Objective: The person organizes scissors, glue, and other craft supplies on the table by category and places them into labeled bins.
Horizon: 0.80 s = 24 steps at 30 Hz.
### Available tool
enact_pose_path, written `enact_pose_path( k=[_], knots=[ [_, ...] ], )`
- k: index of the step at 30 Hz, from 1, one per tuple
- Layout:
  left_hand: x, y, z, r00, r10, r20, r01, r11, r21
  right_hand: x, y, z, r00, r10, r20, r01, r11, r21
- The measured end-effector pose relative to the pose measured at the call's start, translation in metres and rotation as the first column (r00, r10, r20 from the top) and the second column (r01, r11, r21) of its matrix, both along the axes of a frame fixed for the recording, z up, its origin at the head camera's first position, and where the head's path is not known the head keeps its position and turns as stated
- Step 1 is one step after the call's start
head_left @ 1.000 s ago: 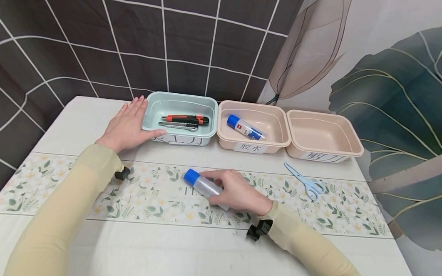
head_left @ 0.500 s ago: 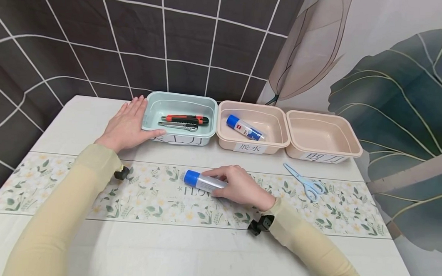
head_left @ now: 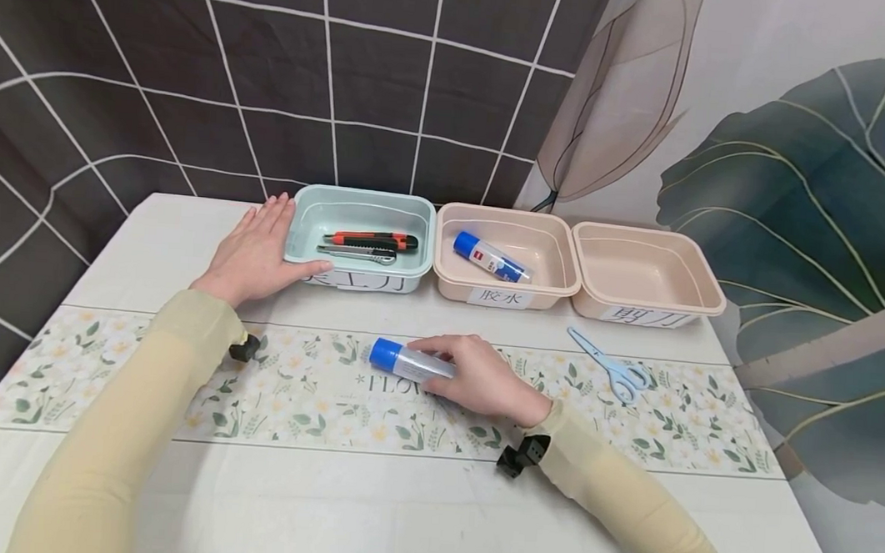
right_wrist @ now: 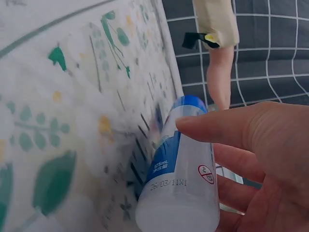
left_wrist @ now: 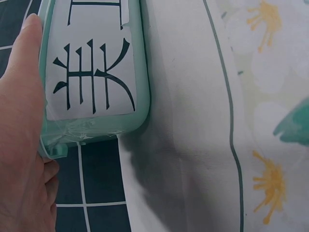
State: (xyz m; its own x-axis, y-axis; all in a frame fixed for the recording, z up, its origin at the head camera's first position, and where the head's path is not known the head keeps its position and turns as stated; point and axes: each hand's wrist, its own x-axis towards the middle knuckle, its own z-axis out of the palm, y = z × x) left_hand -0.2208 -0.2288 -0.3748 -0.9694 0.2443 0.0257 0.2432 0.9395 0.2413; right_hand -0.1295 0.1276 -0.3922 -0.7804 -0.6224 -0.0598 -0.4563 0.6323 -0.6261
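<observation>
In the head view my right hand [head_left: 482, 379] grips a glue bottle [head_left: 411, 363] with a blue cap and clear body. The bottle lies nearly level over the flowered strip, cap to the left. My thumb and curled fingers are round its body in the right wrist view, where the bottle's base [right_wrist: 176, 220] faces the camera. My left hand [head_left: 247, 254] rests on the left end of a teal box [head_left: 371, 210], fingers straight along its side and thumb on the front rim. Inside lie an orange-black utility knife [head_left: 377, 240] and a grey utility knife [head_left: 357, 254].
A pink box [head_left: 448, 227] holding another glue bottle [head_left: 492, 256] touches the teal box. Right of it stands a second pink box [head_left: 638, 266]. Light-blue scissors [head_left: 610, 366] lie in front. Labels mark the box fronts. A dark checked cloth [head_left: 378, 81] hangs behind the table.
The glue bottle has turned from slanting toward me to nearly level, and my right hand has shifted slightly away from me with it. My left hand and the boxes stay put.
</observation>
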Motion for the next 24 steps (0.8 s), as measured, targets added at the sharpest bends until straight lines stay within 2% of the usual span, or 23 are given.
enact_pose_path(
  k=[9, 16, 24],
  knots=[
    [0.001, 0.000, 0.000, 1.000, -0.001, -0.005, 0.001, 1.000, -0.003, -0.013, 0.017, 0.017, 0.996, -0.068, -0.062, 0.062, 0.994, -0.091],
    [-0.001, 0.000, 0.002, 1.000, -0.008, -0.008, 0.008, 1.000, -0.004, -0.028, 0.043, 0.039, 0.982, -0.173, -0.078, 0.159, 0.975, -0.153],
    [-0.002, -0.001, -0.001, 1.000, -0.007, -0.005, 0.007, 1.000, -0.006, -0.059, 0.070, 0.068, 0.949, -0.273, -0.156, 0.236, 0.946, -0.221]
  ],
)
